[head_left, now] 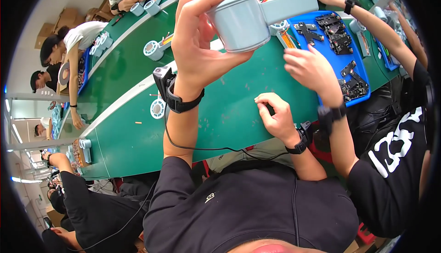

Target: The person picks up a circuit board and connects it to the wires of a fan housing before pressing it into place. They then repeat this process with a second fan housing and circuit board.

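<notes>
Raised high in the upper middle, my left hand [195, 37] grips a light-blue cylindrical plastic housing [243, 21], fingers on one side and thumb underneath. A flat arm [291, 6] sticks out from the housing toward the right. Close to the table's near edge, my right hand [274, 117] is curled with thumb and fingers together; whether anything is inside cannot be seen. On the table left of my left wrist lies a round white slotted part [158, 109]. Beyond it is another light-blue housing [154, 50] with orange and yellow wires at its handle.
A blue tray [317, 16] of black circuit-board parts [335, 35] is at the right. A co-worker's blurred hand [310, 69] reaches in between it and my right hand. A pale strip [133, 92] crosses the green table [220, 120]. More people work around it; a cable hangs from my left wrist.
</notes>
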### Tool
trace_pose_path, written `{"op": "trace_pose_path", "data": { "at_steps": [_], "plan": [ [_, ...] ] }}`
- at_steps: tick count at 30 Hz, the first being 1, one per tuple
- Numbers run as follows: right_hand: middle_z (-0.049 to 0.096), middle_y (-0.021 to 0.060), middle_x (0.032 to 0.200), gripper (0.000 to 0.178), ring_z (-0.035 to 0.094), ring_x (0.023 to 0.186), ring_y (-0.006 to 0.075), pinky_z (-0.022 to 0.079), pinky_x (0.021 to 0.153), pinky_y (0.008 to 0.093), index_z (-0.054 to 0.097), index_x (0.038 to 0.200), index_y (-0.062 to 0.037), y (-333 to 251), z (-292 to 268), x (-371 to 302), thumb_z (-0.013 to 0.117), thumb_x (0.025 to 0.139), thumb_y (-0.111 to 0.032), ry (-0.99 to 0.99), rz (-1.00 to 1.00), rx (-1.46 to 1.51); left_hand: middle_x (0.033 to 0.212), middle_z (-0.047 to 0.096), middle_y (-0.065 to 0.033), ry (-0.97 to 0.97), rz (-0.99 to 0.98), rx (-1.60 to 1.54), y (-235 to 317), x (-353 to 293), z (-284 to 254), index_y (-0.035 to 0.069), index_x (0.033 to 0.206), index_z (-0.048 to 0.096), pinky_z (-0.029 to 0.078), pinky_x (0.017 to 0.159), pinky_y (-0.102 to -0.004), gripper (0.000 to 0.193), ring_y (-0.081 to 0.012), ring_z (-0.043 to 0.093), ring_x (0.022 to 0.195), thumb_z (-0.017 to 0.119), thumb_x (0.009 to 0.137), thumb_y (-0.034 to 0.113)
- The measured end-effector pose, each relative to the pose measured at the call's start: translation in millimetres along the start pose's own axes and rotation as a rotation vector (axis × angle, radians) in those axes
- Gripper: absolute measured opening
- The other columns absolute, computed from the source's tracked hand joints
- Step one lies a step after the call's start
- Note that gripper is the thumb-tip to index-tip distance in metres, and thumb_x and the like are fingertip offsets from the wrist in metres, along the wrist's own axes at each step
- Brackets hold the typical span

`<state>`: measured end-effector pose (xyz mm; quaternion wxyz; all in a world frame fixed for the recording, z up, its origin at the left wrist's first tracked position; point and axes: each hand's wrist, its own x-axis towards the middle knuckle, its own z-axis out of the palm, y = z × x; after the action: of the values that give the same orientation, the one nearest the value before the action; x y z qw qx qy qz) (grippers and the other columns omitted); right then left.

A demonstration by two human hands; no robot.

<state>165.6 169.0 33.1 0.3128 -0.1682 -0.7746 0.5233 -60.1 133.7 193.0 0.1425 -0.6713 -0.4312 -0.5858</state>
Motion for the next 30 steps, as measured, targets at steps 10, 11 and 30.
{"op": "trace_pose_path", "data": {
  "at_steps": [10, 11, 30],
  "plan": [
    [0.073, 0.0140, 0.097, 0.010, 0.070, 0.084, 0.0236, 0.054, 0.074, 0.0324, 0.068, 0.097, 0.0017, -0.9, 0.0, 2.1, 0.064, 0.089, 0.005, -0.012, -0.033, -0.010, 0.126, 0.058, -0.0112, -0.339, -0.233, 0.700, -12.4, -66.6, 31.0, 0.009, 0.130, 0.057, 0.058, 0.087, -0.0406, 0.073, -0.0349, 0.059, 0.116, 0.084, 0.062, 0.004],
    [0.073, 0.0141, 0.097, 0.010, 0.070, 0.084, 0.0235, 0.054, 0.074, 0.0324, 0.068, 0.096, 0.0019, -0.8, 1.6, 3.1, 0.064, 0.088, 0.005, -0.013, -0.046, -0.014, 0.123, 0.059, -0.0103, -0.389, -0.227, 0.692, -17.4, -78.3, 36.5, 0.009, 0.127, 0.058, 0.057, 0.086, -0.0403, 0.067, -0.0334, 0.060, 0.113, 0.082, 0.065, 0.006],
    [0.072, 0.0141, 0.097, 0.009, 0.070, 0.085, 0.0248, 0.055, 0.075, 0.0329, 0.068, 0.096, 0.0019, -2.7, 3.5, -1.3, 0.065, 0.088, 0.005, -0.011, 0.009, -0.016, 0.119, 0.059, -0.0120, -0.354, -0.177, 0.473, -59.7, -102.2, 141.0, 0.010, 0.124, 0.060, 0.055, 0.091, -0.0411, 0.054, -0.0319, 0.060, 0.107, 0.083, 0.080, 0.032]
  ]
}}
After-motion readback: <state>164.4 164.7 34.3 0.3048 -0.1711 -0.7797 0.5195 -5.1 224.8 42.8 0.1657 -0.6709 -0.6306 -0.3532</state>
